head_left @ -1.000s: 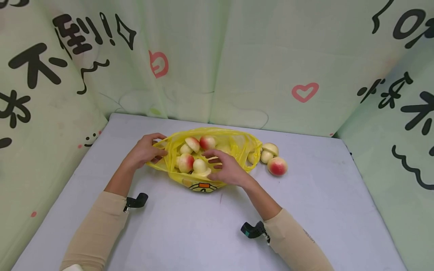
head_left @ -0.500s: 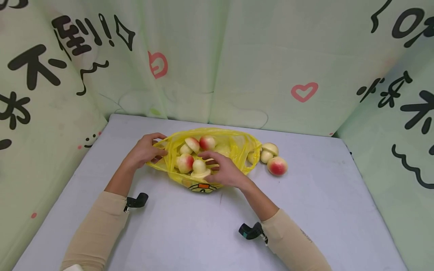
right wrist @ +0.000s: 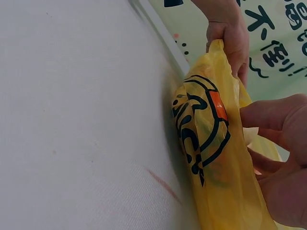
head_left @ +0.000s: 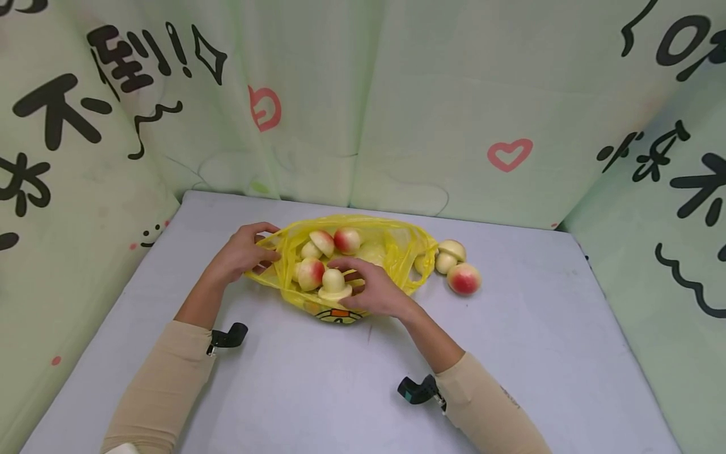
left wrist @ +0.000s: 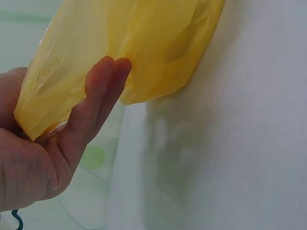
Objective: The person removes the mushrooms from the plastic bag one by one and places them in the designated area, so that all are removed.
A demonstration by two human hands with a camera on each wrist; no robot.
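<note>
A yellow plastic bag (head_left: 297, 297) lies on its side with its mouth spread. My left hand (head_left: 245, 253) holds the bag's left edge, the film tucked between thumb and fingers in the left wrist view. Inside the bag are several mushroom-shaped pieces, among them a red-and-cream one (head_left: 311, 273) and another red-and-cream piece (head_left: 347, 239). A cream mushroom (head_left: 334, 282) stands stem-up near the front rim. My right hand (head_left: 375, 289) reaches into the mouth with fingers spread and bent around that cream mushroom's right side. Whether it touches the mushroom is unclear.
Right of the bag, a cream mushroom (head_left: 451, 253) and a red-and-cream round piece (head_left: 464, 279) lie on the white tabletop (head_left: 317, 391). Another cream piece shows through the bag's right handle. Printed pale green curtains (head_left: 431, 113) enclose the table's back and sides.
My right hand has shifted a little to the left, closer around the stem-up cream mushroom. My left hand and the bag look unmoved.
</note>
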